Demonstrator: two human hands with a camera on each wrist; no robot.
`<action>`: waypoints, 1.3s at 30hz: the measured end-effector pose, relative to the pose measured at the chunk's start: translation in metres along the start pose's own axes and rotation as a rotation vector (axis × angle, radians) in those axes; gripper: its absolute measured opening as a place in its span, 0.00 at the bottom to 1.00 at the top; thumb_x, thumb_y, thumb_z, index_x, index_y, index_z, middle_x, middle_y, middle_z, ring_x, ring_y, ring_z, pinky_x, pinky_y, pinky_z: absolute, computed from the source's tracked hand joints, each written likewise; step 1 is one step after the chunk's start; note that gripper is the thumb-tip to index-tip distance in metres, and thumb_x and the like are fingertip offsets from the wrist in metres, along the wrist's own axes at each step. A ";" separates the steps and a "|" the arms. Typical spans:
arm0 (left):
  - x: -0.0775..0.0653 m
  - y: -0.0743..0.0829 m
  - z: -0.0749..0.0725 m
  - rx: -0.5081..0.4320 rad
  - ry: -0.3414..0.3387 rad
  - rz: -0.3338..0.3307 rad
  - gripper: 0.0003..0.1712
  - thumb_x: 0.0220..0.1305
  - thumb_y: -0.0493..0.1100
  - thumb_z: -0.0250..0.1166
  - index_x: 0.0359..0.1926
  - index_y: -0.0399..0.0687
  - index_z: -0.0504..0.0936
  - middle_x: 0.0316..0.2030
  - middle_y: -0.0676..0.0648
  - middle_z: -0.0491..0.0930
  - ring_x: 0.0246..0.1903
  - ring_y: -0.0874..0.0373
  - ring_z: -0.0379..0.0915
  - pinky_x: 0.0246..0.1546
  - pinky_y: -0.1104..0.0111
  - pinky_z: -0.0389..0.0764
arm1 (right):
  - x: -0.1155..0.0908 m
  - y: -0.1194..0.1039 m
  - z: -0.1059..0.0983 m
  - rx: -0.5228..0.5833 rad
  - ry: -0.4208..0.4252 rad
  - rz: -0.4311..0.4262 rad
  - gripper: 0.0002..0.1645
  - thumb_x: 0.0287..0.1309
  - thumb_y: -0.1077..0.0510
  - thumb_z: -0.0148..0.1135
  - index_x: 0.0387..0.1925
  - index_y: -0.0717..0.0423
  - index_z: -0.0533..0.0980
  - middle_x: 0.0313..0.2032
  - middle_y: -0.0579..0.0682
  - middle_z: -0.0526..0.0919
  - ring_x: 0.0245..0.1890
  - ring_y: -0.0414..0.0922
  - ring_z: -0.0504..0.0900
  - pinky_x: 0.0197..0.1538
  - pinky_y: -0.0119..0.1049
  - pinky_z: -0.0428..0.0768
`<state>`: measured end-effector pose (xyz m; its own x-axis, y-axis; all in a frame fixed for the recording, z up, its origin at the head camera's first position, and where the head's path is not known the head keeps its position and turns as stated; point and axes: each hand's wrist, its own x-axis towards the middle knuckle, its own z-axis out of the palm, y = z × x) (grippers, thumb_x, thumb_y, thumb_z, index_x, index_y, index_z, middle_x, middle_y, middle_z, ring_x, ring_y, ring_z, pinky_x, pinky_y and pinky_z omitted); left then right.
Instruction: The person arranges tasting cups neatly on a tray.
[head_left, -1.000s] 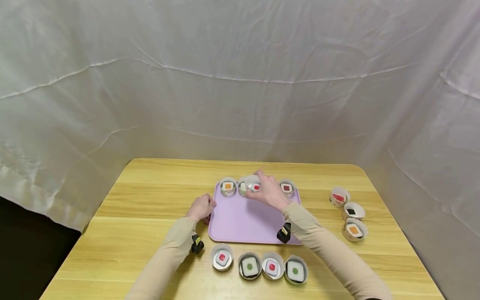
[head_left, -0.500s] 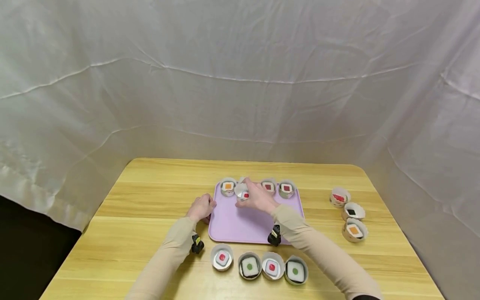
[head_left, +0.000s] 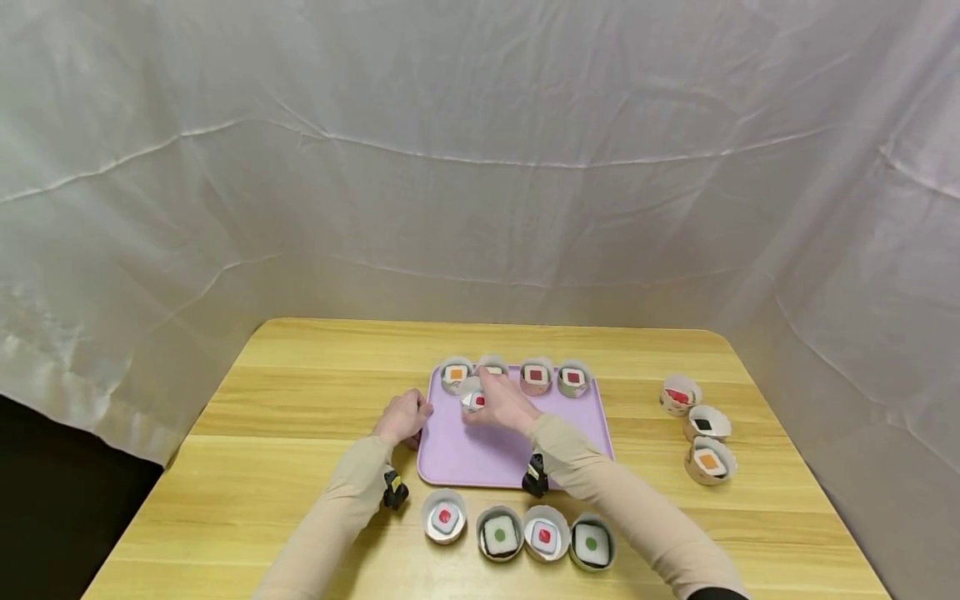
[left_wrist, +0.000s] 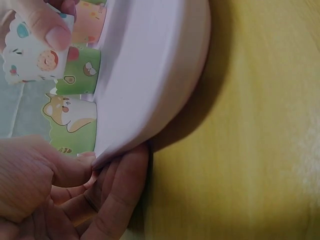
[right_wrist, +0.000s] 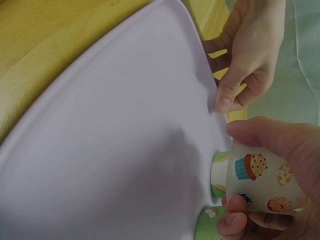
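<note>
My left hand (head_left: 402,417) pinches the left rim of a lilac tray (head_left: 487,458), thumb on top and fingers beneath, as the left wrist view shows. My right hand (head_left: 504,402) grips a white paper baking cup (right_wrist: 265,182) printed with muffins and cookies. A white square piece with a red centre (head_left: 480,402) sits inside it. This cup is held over the tray's back left part, in front of the back row. That row has an orange-centred cup (head_left: 455,375), a cup (head_left: 492,365) partly hidden by my right hand, and two dark-red-centred cups (head_left: 536,377).
On the table before the tray stand a red-centred cup (head_left: 444,515), a green-centred cup (head_left: 499,533), another red-centred cup (head_left: 545,535) and another green-centred cup (head_left: 592,542). At the right are cups with red (head_left: 680,395), black (head_left: 707,423) and orange (head_left: 709,460) contents.
My right hand has carried the white cup leftward and nearer to me, uncovering a dark-red-centred cup in the back row. My left hand stays on the tray's rim.
</note>
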<state>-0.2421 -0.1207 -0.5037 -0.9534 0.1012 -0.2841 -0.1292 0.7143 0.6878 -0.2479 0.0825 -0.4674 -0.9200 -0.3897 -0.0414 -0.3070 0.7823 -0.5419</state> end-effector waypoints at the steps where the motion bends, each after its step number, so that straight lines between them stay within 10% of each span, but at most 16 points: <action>1: 0.000 0.000 0.000 0.001 0.001 0.003 0.10 0.75 0.41 0.54 0.39 0.37 0.75 0.26 0.41 0.79 0.14 0.56 0.79 0.18 0.67 0.83 | 0.000 0.000 0.001 0.008 -0.004 -0.001 0.39 0.45 0.55 0.79 0.56 0.61 0.69 0.46 0.62 0.85 0.45 0.55 0.85 0.50 0.46 0.85; 29: -0.001 0.001 0.001 0.009 0.006 0.014 0.09 0.75 0.40 0.54 0.39 0.37 0.74 0.26 0.41 0.78 0.14 0.57 0.79 0.18 0.67 0.83 | -0.002 0.002 0.008 0.029 -0.044 -0.007 0.44 0.44 0.57 0.79 0.63 0.60 0.71 0.54 0.61 0.83 0.53 0.57 0.83 0.59 0.49 0.82; 39: -0.002 0.000 0.001 -0.005 -0.001 0.011 0.09 0.75 0.40 0.54 0.40 0.37 0.74 0.27 0.41 0.78 0.15 0.57 0.78 0.18 0.67 0.83 | -0.002 0.003 0.008 0.031 -0.029 -0.020 0.38 0.46 0.57 0.79 0.59 0.61 0.73 0.41 0.55 0.86 0.39 0.48 0.84 0.46 0.41 0.83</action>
<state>-0.2400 -0.1197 -0.5038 -0.9546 0.1093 -0.2772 -0.1204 0.7095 0.6944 -0.2453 0.0814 -0.4760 -0.9061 -0.4196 -0.0545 -0.3171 0.7587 -0.5690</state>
